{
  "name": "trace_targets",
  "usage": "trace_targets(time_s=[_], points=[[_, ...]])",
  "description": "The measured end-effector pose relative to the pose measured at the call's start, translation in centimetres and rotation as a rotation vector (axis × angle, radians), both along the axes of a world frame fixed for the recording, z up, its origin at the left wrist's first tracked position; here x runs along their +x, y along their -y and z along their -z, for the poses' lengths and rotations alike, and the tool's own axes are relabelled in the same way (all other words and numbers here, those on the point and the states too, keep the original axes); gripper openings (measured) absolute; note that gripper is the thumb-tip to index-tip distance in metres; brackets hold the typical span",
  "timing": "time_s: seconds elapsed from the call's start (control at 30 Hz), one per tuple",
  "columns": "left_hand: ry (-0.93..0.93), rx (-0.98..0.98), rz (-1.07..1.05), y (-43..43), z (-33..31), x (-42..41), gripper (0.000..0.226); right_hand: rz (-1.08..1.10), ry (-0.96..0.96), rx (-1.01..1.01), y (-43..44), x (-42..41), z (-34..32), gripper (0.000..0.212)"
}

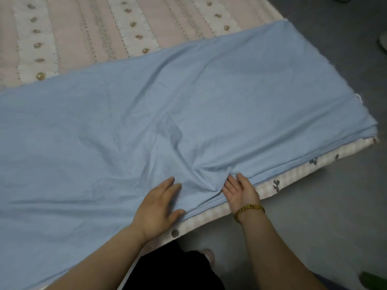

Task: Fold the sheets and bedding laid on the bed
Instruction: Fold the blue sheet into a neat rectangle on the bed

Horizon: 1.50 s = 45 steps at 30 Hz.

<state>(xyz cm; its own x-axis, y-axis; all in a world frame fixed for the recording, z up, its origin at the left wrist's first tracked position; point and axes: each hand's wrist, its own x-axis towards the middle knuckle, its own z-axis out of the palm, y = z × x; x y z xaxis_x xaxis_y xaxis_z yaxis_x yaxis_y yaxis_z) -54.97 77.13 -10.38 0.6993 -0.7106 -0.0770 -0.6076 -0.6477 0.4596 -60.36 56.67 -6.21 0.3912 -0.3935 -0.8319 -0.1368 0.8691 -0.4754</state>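
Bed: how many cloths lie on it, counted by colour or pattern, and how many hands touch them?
Blue sheet: 1
Striped quilt: 1
Checked sheet: 1
Hands: 2, the left hand and the right hand
Total: 5

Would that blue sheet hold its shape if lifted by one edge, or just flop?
Probably flop: the blue sheet puckers into soft creases beside the right hand. Pushed, it would likely bunch under the left hand, not slide whole.
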Motion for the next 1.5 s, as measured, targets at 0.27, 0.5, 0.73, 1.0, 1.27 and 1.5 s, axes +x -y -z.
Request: trace_targets(time_s=[0.27, 0.5, 0.73, 1.0, 1.27, 1.5], points=[[0.287, -0.051, 0.146, 11.3, 0.5, 0.2, 0.060, -0.026, -0.036, -0.043, 6.5, 0.2, 0.6, 0.014], [0.221, 0.018, -0.052, 17.9, 0.1, 1.2, 0.035, -0.247, -0.095, 0.003, 14.3, -3.0, 0.7, 0.018], [0.141, -0.319, -0.400, 20.7, -4.3, -0.9, 0.022, -0.235, 0.003, 0.201, 18.4, -0.3, -0.7, 0.024], [0.221, -0.143, -0.252, 22.0, -1.6, -3.3, 0.021, 0.005, -0.081, -0.302, 27.1, 3.6, -0.7, 0.015], [0.062, -0.005, 0.001, 23.2, -0.6, -2.3, 0.036, -0.123, -0.159, -0.155, 30.5, -1.1, 1.0, 0.016], [0.078, 0.004, 0.163, 31.7, -0.4, -1.6, 0.051, 0.095, 0.040, -0.050, 34.3, 0.4, -0.5, 0.013]])
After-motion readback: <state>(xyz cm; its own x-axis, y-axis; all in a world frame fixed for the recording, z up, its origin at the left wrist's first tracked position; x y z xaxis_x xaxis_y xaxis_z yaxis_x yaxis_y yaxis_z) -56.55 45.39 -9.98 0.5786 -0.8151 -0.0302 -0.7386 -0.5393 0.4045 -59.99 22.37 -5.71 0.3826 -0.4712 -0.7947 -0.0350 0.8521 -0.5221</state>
